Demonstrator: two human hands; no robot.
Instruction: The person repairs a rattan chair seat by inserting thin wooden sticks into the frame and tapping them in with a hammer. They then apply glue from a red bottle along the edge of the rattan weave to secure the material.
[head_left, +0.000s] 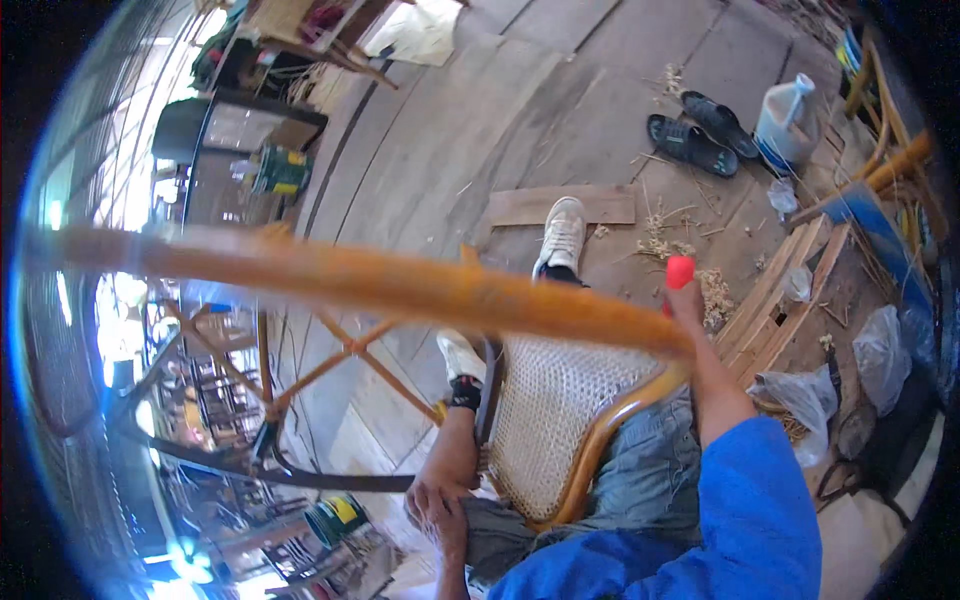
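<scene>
A rattan chair frame lies across my lap, its glossy orange-brown pole (420, 288) running close in front of the view and blurred. Within a curved rim sits a pale woven cane panel (555, 410), resting against my thigh. My right hand (686, 304) is closed around a red handle (680, 270) just beyond the pole's right end; the tool's working part cannot be seen. Down at my bent knee, my left hand (438, 512) lies flat with its fingers spread, holding nothing. Crossed rattan braces (352, 347) and a dark curved chair rail (300, 480) extend to the left.
Wood shavings (712, 300) and a short board (575, 205) lie on the floor ahead. To the right are black slides (692, 146), a white jug (787, 120), wooden strips (775, 295) and plastic bags (880, 350). Green buckets (335, 518) and furniture stand at the left.
</scene>
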